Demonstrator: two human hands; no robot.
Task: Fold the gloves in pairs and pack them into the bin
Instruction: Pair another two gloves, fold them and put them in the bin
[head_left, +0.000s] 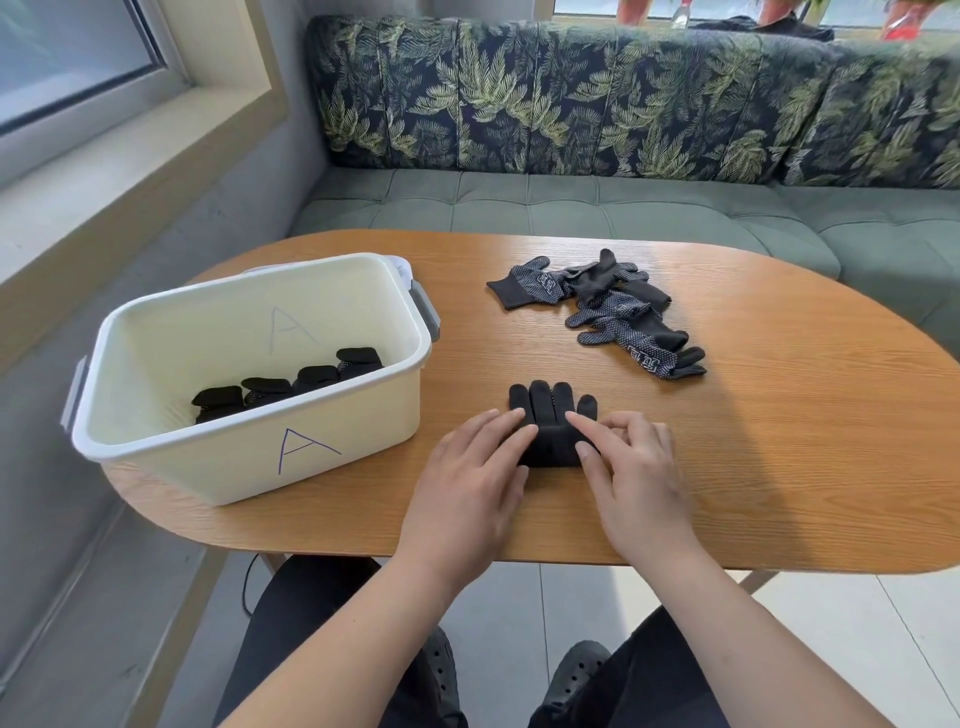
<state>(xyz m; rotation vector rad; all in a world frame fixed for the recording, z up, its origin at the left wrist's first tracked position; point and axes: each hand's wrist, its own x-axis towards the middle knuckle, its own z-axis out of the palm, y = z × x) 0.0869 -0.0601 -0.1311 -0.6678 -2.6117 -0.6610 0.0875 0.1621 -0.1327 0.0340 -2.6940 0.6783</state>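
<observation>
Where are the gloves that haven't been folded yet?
In the head view, the loose gloves lie heaped on the wooden table toward its far side, right of the cream bin and beyond the flat glove.

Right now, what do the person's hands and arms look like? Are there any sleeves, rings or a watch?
The left hand and right hand are bare: no gloves are worn and no rings or watch show. No sleeves are visible up to the frame's edge.
</observation>
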